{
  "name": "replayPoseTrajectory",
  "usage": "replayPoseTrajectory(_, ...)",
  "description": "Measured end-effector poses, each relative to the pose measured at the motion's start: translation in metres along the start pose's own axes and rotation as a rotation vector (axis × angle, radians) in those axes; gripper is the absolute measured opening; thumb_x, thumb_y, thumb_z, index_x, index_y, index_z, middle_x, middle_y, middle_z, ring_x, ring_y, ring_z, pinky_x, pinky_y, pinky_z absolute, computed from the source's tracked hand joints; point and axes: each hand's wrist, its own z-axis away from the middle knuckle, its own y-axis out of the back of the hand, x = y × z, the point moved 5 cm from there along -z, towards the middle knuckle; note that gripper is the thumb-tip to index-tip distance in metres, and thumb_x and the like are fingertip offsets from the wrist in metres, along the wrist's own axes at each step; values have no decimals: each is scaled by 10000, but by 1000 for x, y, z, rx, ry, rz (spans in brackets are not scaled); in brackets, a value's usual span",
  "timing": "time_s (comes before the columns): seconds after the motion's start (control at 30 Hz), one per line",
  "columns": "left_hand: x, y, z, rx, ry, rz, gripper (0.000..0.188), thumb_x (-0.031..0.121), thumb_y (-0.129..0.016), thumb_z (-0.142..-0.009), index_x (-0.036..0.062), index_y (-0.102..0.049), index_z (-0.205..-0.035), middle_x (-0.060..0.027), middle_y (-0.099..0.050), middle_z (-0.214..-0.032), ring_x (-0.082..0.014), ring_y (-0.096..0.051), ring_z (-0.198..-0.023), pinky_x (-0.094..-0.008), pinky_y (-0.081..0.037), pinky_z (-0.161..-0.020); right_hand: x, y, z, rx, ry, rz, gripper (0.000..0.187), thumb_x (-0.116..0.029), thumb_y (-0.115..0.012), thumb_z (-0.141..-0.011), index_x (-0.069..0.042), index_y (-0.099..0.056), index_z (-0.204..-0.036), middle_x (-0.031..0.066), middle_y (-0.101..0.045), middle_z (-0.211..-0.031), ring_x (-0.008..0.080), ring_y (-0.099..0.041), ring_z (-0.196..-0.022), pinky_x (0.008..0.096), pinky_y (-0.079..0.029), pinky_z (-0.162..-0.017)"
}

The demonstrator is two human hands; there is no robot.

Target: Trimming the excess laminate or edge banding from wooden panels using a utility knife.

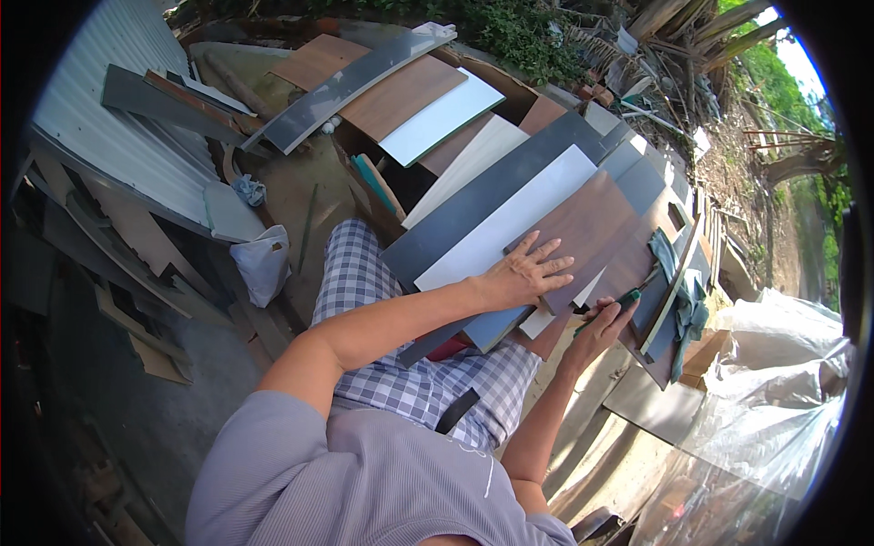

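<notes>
Brown wood-grain board (pixel 596 214): seen lying slanted on top of the overlapping boards, in front of the seated person, right of picture centre. Its near end is covered by the left hand (pixel 521 276), laid palm down with fingers spread; nothing is gripped by it, hand open and flat. A green-handled tool (pixel 628 298) is gripped in the right hand (pixel 601 329), fingers closed around the handle; it is held just beside the board's right edge, near the near end. The tool's working end cannot be made out clearly; whether the board is touched by it cannot be told.

Just left of the brown board, a white board (pixel 510 218) is laid, partly overlapped by it. Beyond that, a wide dark grey board (pixel 473 196) is seen, then a pale wood-grain board (pixel 466 168). Farther off, a bright white panel (pixel 443 116) is placed beside another brown panel (pixel 405 96), which is crossed by a long grey plank (pixel 350 86).

To the right, a grey-green cloth (pixel 689 314) is draped over board edges; clear plastic sheeting (pixel 774 364) is spread beyond it. To the left, a white bag (pixel 262 264) is set near the checked shorts (pixel 355 264), and corrugated metal (pixel 118 118) is seen behind. The far edge is bordered by green shrubs (pixel 510 41).
</notes>
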Motion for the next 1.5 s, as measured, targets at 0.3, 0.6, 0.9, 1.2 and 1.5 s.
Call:
replayPoseTrajectory(0.3, -47, 71, 35, 64, 411, 490, 446, 389, -614, -852, 86, -601, -1179, -109, -553, -1261, -295, -466, -1223, -470, -351, -1030, -40, -85, -39, -331, 458, 762, 505, -256, -493, -942, -122, -350, -1408, 162, -544, -1223, 311, -533, -1084, 422, -407, -904)
replayPoseTrajectory(0.6, -230, 124, 194, 695, 1304, 1023, 399, 379, -542, -923, 65, -558, -1169, -71, -615, -1061, -162, -612, -874, -310, -468, -803, -30, -106, -24, -278, 563, 1148, 495, -263, -555, -898, -165, -429, -1366, 75, -559, -1175, 259, -528, -1065, 404, -415, -832)
replayPoseTrajectory(0.9, -334, 86, 329, 1766, 1308, 2002, 776, 587, -535, -848, 63, -286, -1364, -182, -471, -1245, -445, -491, -1118, -572, -386, -980, -38, -116, -16, -328, 597, 1163, 473, -289, -535, -908, -153, -447, -1353, 100, -552, -1156, 284, -526, -1056, 411, -420, -837)
replayPoseTrajectory(1.2, -398, 131, 305, 1391, 1322, 1773, 1158, 764, -621, -627, 87, -170, -1451, -219, -181, -1484, -544, -147, -1319, -619, -166, -1070, -36, -103, -20, -245, 600, 1187, 477, -249, -568, -882, -151, -465, -1337, 91, -545, -1119, 273, -522, -1043, 406, -415, -842)
replayPoseTrajectory(1.5, -428, 131, 310, 1349, 1455, 1722, 627, 383, -723, -787, 91, -452, -1272, -169, -491, -1288, -435, -430, -1203, -595, -284, -1041, -34, -106, -22, -262, 588, 1168, 463, -260, -564, -879, -166, -477, -1323, 90, -543, -1113, 273, -533, -1021, 398, -427, -861)
